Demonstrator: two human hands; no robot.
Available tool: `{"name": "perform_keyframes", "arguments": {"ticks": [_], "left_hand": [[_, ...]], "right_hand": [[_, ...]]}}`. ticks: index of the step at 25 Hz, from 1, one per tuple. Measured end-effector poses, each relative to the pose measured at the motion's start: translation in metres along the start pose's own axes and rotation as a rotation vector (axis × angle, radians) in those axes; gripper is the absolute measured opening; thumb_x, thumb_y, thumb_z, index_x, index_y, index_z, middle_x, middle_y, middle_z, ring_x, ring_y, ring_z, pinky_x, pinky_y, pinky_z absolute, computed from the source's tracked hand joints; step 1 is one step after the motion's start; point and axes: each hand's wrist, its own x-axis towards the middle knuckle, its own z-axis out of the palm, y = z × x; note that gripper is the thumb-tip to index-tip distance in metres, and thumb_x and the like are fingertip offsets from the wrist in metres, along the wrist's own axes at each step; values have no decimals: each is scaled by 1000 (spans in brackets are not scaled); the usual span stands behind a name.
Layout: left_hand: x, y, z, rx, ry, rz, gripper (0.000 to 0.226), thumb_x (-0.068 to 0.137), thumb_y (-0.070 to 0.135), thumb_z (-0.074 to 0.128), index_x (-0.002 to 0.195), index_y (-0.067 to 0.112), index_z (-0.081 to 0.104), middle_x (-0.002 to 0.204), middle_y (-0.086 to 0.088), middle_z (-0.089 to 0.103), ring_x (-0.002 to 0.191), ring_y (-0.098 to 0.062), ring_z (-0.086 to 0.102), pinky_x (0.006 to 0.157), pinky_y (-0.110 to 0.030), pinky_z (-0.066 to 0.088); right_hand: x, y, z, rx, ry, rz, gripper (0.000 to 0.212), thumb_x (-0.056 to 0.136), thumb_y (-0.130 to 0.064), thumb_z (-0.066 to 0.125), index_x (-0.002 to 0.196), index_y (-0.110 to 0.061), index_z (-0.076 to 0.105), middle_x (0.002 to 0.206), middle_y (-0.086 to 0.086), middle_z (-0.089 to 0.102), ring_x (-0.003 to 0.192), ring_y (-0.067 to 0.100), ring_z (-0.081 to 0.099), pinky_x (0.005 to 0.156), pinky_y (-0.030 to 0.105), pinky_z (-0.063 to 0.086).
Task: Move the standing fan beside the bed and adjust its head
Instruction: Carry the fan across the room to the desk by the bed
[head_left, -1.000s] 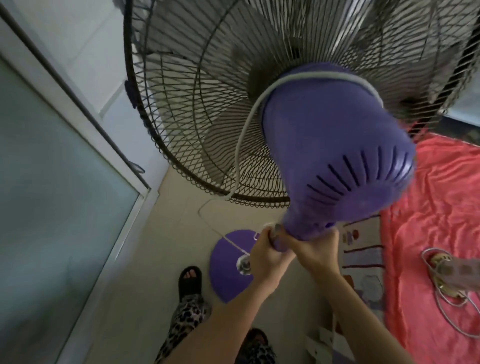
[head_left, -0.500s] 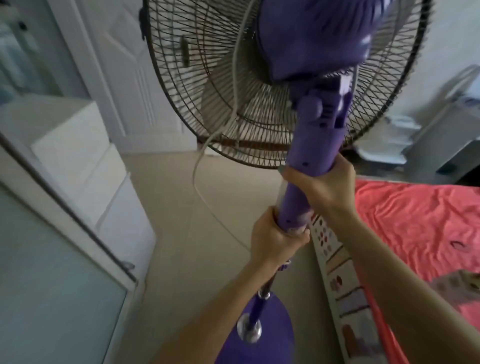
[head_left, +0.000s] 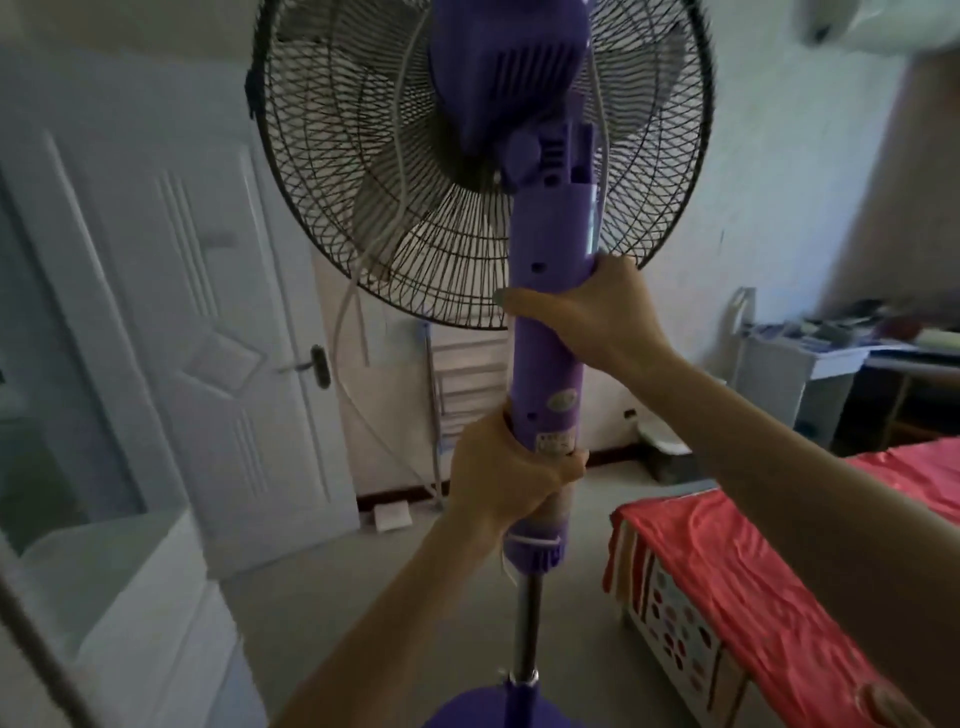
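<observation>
**A:** Where do I have it right now?

**B:** I've got both hands clamped on the purple column of the standing fan (head_left: 548, 332). My right hand (head_left: 587, 317) is wrapped round it high up, just under the tilt joint, and my left hand (head_left: 506, 467) is closed round the bottom of the same column, just above the collar where the metal pole (head_left: 525, 623) starts. The fan head (head_left: 483, 156) stands straight above my right hand, its back to me. The bed (head_left: 753, 587) with the red cover lies to the right of and below my right hand, near but not touching the fan.

**A:** How do I carry this step well?

**B:** I'd keep the two grips stacked and the column upright, since I judge the head makes it top-heavy. I'd watch the white cord (head_left: 358, 291) hanging left of my left hand so it doesn't snag, then set the base (head_left: 498, 712) flat, close to the bed's side, before letting go to tilt the head.

**A:** What changed from half a second back?

**B:** The view has lifted: the door (head_left: 208, 312) and far wall now show, and the fan stands straighter before me. My hands kept their places on the column.
</observation>
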Motion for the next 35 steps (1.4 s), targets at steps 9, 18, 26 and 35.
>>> {"name": "perform_keyframes", "arguments": {"ticks": [9, 18, 26, 35], "left_hand": [[39, -40, -8, 51, -44, 40, 39, 52, 43, 92, 79, 37, 64, 61, 33, 67, 64, 9, 68, 51, -4, 48], [135, -122, 60, 110, -33, -156, 42, 43, 57, 83, 76, 41, 62, 65, 33, 69, 63, 10, 68, 55, -8, 53], [249, -157, 144, 164, -97, -231, 44, 43, 62, 83, 78, 43, 64, 68, 26, 71, 69, 9, 70, 58, -10, 56], [363, -148, 225, 121, -204, -93, 37, 43, 57, 84, 75, 49, 68, 74, 23, 76, 67, 6, 72, 64, -23, 63]], "right_hand": [[21, 29, 33, 2, -11, 5, 51, 43, -61, 82, 71, -20, 68, 68, -7, 74, 59, 6, 71, 53, 34, 63], [117, 163, 106, 57, -172, 36, 57, 44, -65, 81, 77, -21, 68, 69, -6, 74, 60, 9, 72, 54, 36, 64], [226, 275, 122, 27, -227, 102, 57, 43, -71, 76, 72, -23, 64, 66, -9, 71, 58, 8, 70, 52, 37, 64], [326, 329, 75, 9, -33, 93, 57, 40, -71, 75, 66, -21, 66, 57, -14, 67, 56, -4, 66, 40, 19, 54]]}}
